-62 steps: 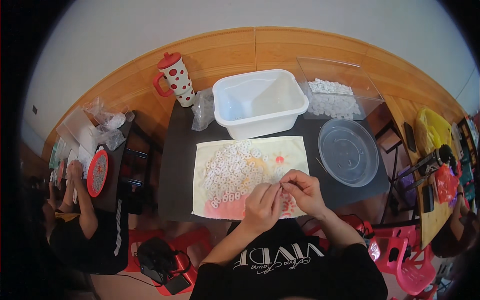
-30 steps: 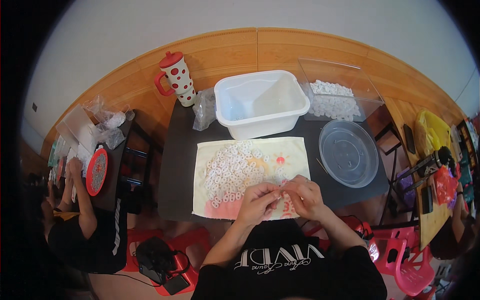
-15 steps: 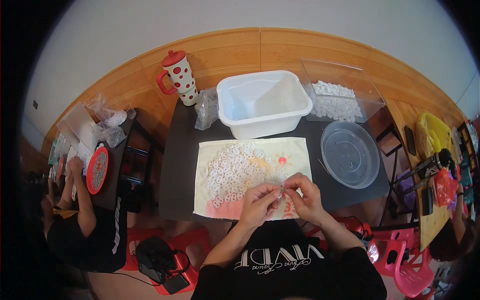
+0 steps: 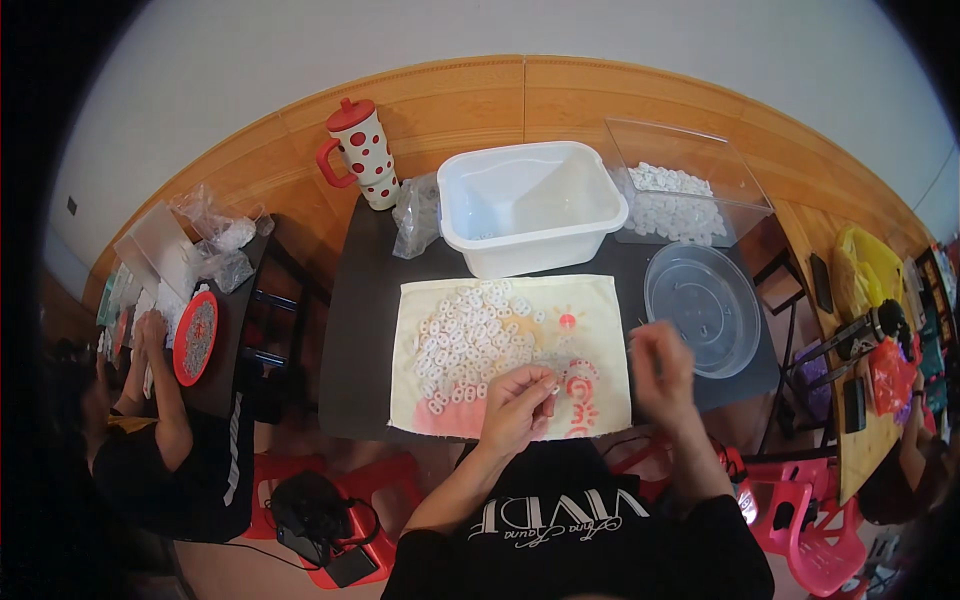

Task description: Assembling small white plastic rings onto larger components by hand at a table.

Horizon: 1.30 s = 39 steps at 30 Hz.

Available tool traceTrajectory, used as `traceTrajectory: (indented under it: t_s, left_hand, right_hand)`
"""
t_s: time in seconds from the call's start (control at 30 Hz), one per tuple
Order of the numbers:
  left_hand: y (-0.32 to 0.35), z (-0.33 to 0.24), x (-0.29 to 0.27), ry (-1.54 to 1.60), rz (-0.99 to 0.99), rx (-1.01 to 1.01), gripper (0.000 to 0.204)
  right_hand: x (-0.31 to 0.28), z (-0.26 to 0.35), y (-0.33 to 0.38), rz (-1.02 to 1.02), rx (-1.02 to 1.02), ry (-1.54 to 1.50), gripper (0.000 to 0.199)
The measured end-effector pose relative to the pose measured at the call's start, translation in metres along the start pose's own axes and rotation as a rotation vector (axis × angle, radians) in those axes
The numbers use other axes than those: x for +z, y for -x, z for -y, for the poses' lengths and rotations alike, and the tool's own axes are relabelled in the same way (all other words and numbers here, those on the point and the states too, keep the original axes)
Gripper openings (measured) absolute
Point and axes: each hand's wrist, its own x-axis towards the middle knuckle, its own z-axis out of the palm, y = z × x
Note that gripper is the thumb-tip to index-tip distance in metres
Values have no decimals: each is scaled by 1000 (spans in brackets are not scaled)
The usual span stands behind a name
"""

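Note:
A pile of small white oval pieces with two holes each point(image 4: 465, 345) covers the left half of a cream printed cloth point(image 4: 590, 300). Over the cloth's lower middle, my left hand point(image 4: 518, 408) is closed in a pinch; what sits between thumb and forefinger is too small to make out. My right hand point(image 4: 662, 375) hovers past the cloth's right edge, beside a clear round plastic dish point(image 4: 703, 310). Its fingers are curled but smeared by motion, so whether they hold anything does not show. Several translucent bits point(image 4: 560, 362) lie on the cloth above my left hand.
Behind the cloth stands a white tub point(image 4: 530, 245), with a clear box of white pieces point(image 4: 675, 195) to its right. A dotted tumbler point(image 4: 365, 155) and a plastic bag point(image 4: 416, 215) are at left. A co-worker's hands point(image 4: 150, 330) are near a red tray point(image 4: 195, 340).
My right hand has left my left hand and moved right, off the cloth toward the clear dish. My left hand stays pinched in nearly the same place.

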Motion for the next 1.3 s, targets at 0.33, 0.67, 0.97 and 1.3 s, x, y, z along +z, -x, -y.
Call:
traceTrajectory:
  t_s: [0.33, 0.67, 0.97, 1.3]
  left_hand:
    - [-1, 7, 11, -259, 29, 102, 10]
    - [-1, 6, 4, -269, 17, 104, 11]
    - [1, 5, 3, -270, 47, 98, 14]
    - [5, -1, 10, -422, 66, 262, 8]
  right_hand:
    - [1, 6, 5, 173, 107, -330, 27]
    - [30, 16, 10, 187, -160, -289, 27]
    - [40, 19, 13, 137, -210, -192, 26]
    - [46, 22, 18, 82, -140, -288, 26]
